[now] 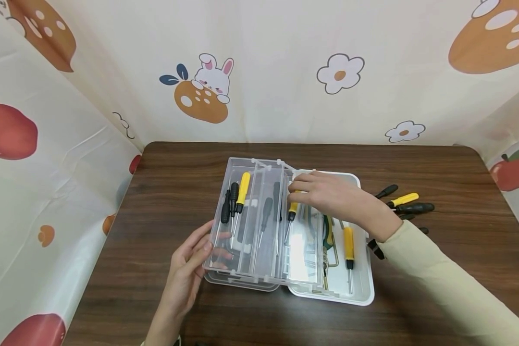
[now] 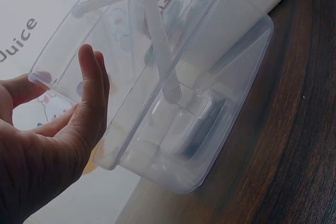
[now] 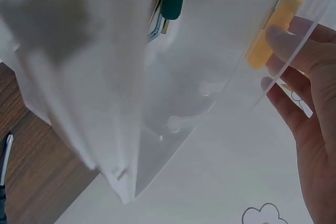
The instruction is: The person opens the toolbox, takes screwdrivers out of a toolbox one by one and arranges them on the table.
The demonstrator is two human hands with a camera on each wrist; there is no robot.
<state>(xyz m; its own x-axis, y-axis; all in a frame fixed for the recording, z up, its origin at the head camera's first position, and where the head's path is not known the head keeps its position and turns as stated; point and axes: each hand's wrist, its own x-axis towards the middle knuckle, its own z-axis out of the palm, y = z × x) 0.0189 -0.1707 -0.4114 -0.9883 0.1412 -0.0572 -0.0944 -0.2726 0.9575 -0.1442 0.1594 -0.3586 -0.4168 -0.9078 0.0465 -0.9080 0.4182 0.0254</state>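
Note:
My left hand (image 1: 189, 269) grips the left edge of a clear plastic tray (image 1: 246, 271), part of a hinged fold-out toolbox. Its fingers show through the plastic. Inside that tray lie a yellow-handled screwdriver (image 1: 243, 187) and two black-handled screwdrivers, one of them a black screwdriver (image 1: 226, 206). With the right hand (image 1: 324, 192) I pinch another yellow screwdriver (image 3: 281, 22) by its handle, its shaft pointing toward me over the right-hand clear tray (image 1: 307, 274). The left wrist view shows the clear lower box (image 2: 231, 114) under the raised tray.
A white bin (image 1: 363, 288) under the right tray holds a yellow screwdriver (image 1: 349, 242), a green-handled tool (image 1: 327, 235) and bent metal pieces. Several loose screwdrivers, one with a yellow handle (image 1: 406, 199), lie on the brown table (image 1: 181, 163) to the right. Printed cloth (image 1: 281, 96) hangs behind.

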